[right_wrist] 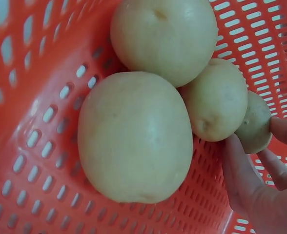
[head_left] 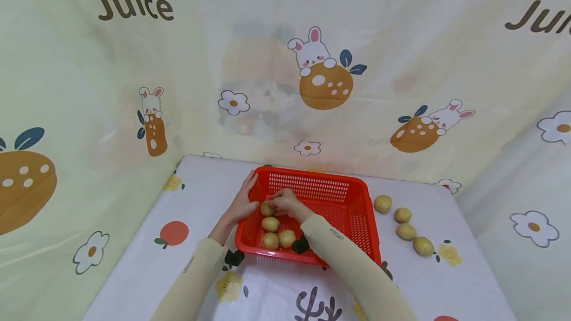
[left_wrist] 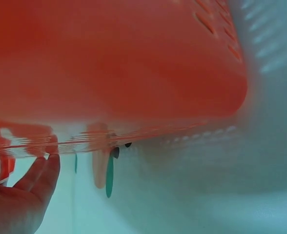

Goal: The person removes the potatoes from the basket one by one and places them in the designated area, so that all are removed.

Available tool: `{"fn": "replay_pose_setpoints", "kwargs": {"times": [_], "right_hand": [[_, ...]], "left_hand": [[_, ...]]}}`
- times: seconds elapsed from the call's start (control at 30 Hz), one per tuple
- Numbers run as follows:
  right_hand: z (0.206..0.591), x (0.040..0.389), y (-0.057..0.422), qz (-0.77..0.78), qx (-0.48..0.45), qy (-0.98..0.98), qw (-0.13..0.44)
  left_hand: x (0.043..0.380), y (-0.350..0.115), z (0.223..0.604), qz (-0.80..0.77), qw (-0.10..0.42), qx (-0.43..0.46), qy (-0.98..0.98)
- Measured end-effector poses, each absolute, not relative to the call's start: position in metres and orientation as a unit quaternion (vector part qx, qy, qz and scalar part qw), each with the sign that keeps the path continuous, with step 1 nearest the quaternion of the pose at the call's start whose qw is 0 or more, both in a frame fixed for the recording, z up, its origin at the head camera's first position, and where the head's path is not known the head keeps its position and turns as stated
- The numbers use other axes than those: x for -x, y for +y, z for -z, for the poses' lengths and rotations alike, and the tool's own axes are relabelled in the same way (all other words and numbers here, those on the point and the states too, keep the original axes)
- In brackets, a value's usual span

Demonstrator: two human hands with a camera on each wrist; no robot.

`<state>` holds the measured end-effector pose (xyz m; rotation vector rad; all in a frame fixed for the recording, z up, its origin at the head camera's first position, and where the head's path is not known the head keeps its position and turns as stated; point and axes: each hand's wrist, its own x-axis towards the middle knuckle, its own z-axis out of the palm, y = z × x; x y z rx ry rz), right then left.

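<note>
A red plastic basket (head_left: 332,214) with slotted walls stands on the table. My left hand (head_left: 241,207) holds its left side, thumb over the rim and fingers along the outer wall. In the left wrist view, the fingertips of that left hand (left_wrist: 24,200) touch the outside of the basket (left_wrist: 109,63). Inside, my right hand (head_left: 287,203) grips a small potato (right_wrist: 256,124) between thumb and fingers, near the back left corner. Three larger potatoes lie in front of it: one (head_left: 270,224) beside the gripped one, and two (head_left: 269,240) at the front left.
Several loose potatoes (head_left: 406,232) lie in a line on the table to the right of the basket. The tablecloth (head_left: 178,271) is white with printed fruit and flowers. Patterned curtains (head_left: 267,63) hang behind the table and at both sides.
</note>
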<state>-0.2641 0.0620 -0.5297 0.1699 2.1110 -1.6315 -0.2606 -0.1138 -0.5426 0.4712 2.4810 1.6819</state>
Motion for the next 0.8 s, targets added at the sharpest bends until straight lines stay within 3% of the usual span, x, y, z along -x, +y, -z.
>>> {"fn": "replay_pose_setpoints", "kwargs": {"times": [0.53, 0.8], "right_hand": [[0.528, 0.272, 0.084, 0.595, -0.072, 0.768, 0.226], [0.512, 0.271, 0.132, 0.637, -0.095, 0.733, 0.217]], "left_hand": [[0.263, -0.113, 0.545, -0.569, 0.061, -0.152, 0.806], [0.242, -0.113, 0.504, -0.573, 0.095, -0.158, 0.799]]}}
